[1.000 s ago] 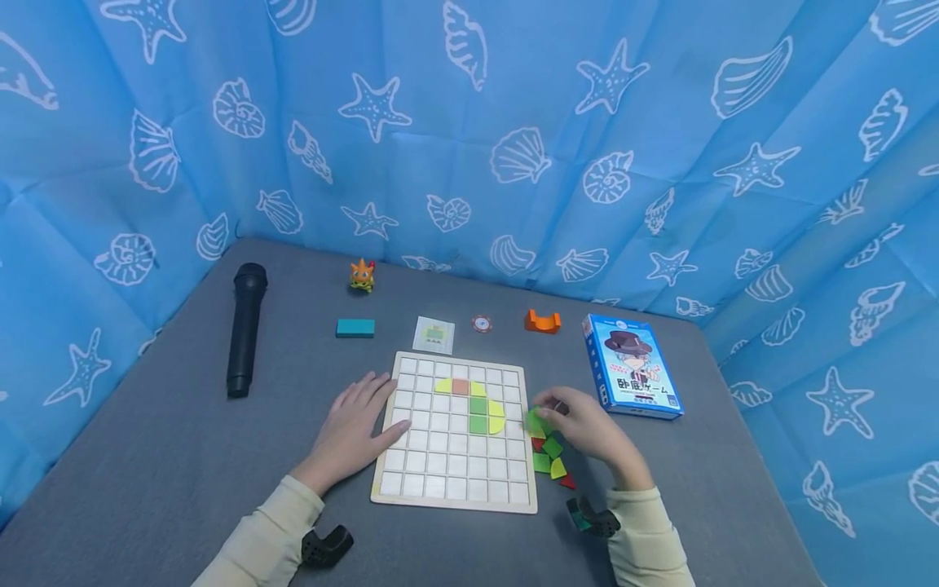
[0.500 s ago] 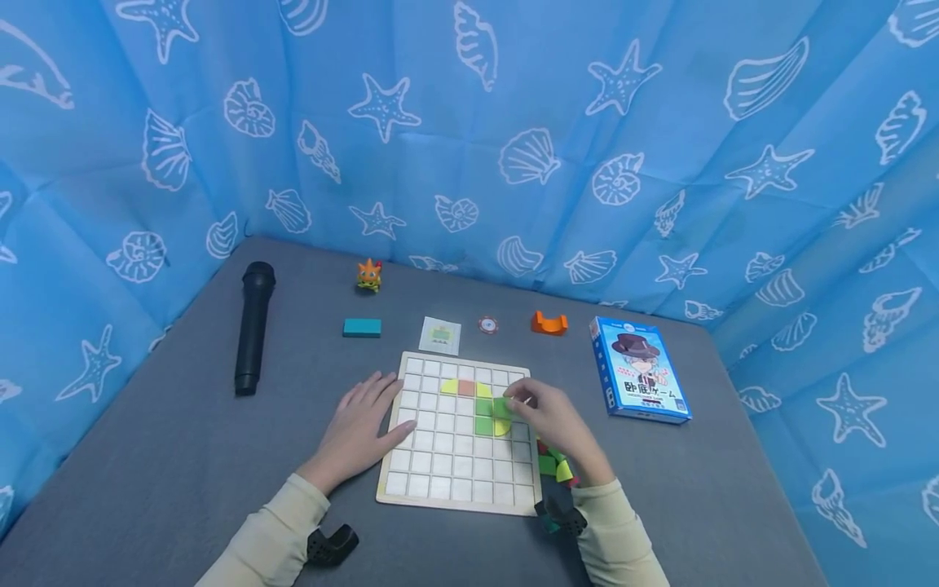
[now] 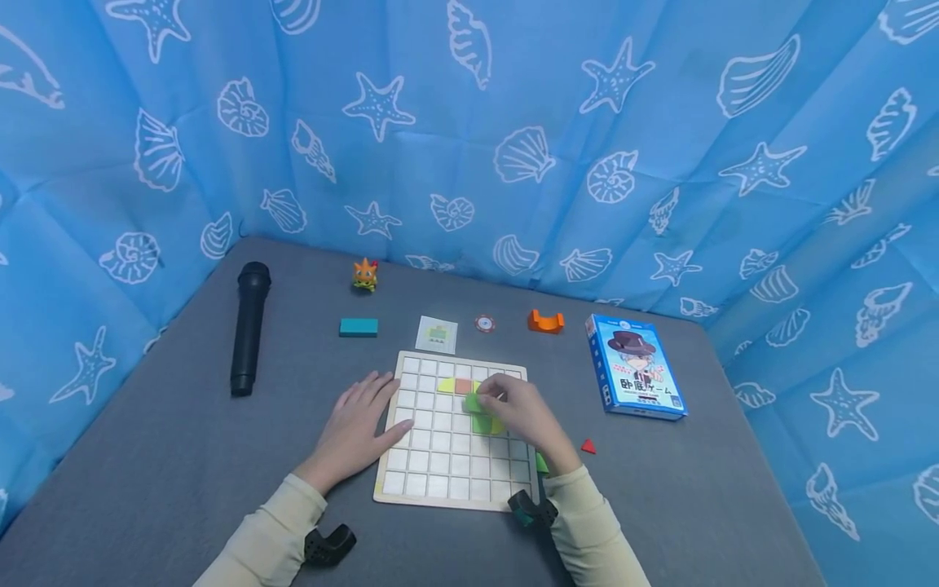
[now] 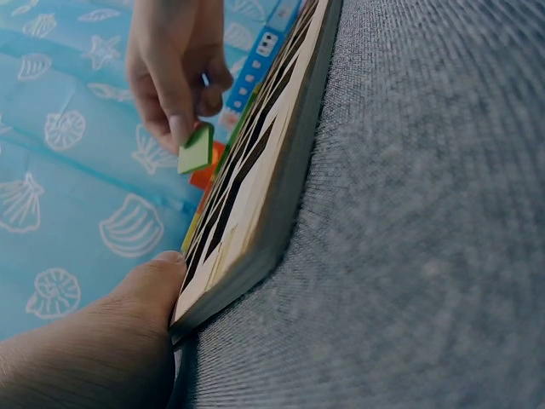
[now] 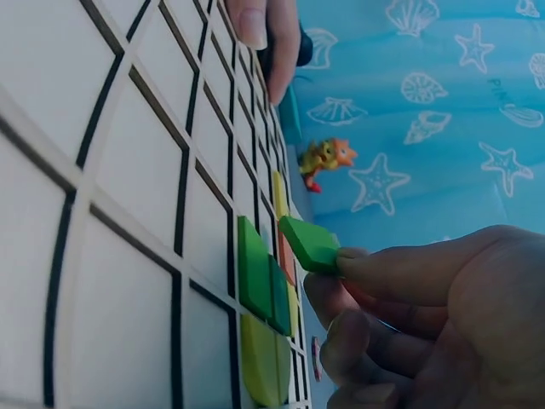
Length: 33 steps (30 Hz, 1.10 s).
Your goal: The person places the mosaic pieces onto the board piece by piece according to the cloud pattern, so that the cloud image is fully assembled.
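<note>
A wooden grid board (image 3: pixel 433 465) lies flat on the table. My left hand (image 3: pixel 348 428) rests along its left edge with fingers straight and thumb over the rim. Above the board's upper right part, my right hand (image 3: pixel 517 408) pinches a green square tile (image 5: pixel 311 245) between thumb and fingers. Under the held tile, a green square (image 5: pixel 253 268) sits in a cell beside a yellow rounded piece (image 5: pixel 262 358). Further up the grid are a yellow rounded piece (image 3: pixel 447 386) and a light red square (image 3: pixel 464 386). The right hand partly hides the other set pieces in the head view.
Right of the board lie a red triangle (image 3: pixel 589 447) and a green piece (image 3: pixel 541 463), with my forearm covering others. Behind it are a pattern card (image 3: pixel 437 335), teal block (image 3: pixel 359 328), round chip (image 3: pixel 484 324), orange piece (image 3: pixel 546 322) and figurine (image 3: pixel 364 275). A microphone (image 3: pixel 250 326) and blue box (image 3: pixel 637 367) flank it.
From the loose pieces right of the board, my right hand has moved left over the grid, carrying the green tile. The left hand has stayed on the board's edge.
</note>
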Tool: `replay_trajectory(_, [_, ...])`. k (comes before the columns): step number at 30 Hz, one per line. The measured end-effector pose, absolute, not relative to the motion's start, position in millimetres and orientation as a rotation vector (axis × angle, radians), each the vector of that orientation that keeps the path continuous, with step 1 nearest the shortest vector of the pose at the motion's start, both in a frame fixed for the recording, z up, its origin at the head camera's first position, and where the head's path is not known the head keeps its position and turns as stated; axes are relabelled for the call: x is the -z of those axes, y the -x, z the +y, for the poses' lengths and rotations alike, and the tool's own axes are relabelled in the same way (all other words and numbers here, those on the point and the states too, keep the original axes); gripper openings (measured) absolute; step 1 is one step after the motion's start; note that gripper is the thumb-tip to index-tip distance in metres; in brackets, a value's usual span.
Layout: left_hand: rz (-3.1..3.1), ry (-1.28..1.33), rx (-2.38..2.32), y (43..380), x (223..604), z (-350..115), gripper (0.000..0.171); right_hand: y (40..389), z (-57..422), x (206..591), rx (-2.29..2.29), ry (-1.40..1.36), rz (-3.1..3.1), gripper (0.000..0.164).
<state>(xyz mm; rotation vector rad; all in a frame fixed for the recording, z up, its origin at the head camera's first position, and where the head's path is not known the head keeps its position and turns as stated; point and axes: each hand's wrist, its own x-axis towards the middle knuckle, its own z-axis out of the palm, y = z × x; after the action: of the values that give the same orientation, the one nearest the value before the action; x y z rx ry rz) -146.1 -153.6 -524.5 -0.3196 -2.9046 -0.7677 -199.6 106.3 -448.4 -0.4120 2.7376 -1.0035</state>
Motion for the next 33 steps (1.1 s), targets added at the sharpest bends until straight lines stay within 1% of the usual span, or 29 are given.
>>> replay_trajectory(12, [-2.888, 0.335, 0.772, 146, 524, -153, 0.072, 197, 89, 456, 0.862, 0.469, 2.87, 0.005])
replay_trajectory(23, [-2.88, 0.34, 0.77, 146, 524, -153, 0.072, 193, 84, 453, 0.738, 0.501, 2.949, 0.007])
replay_trajectory(33, [-2.881, 0.333, 0.764, 146, 523, -154, 0.072, 193, 85, 458, 0.709, 0.514, 2.922, 0.016])
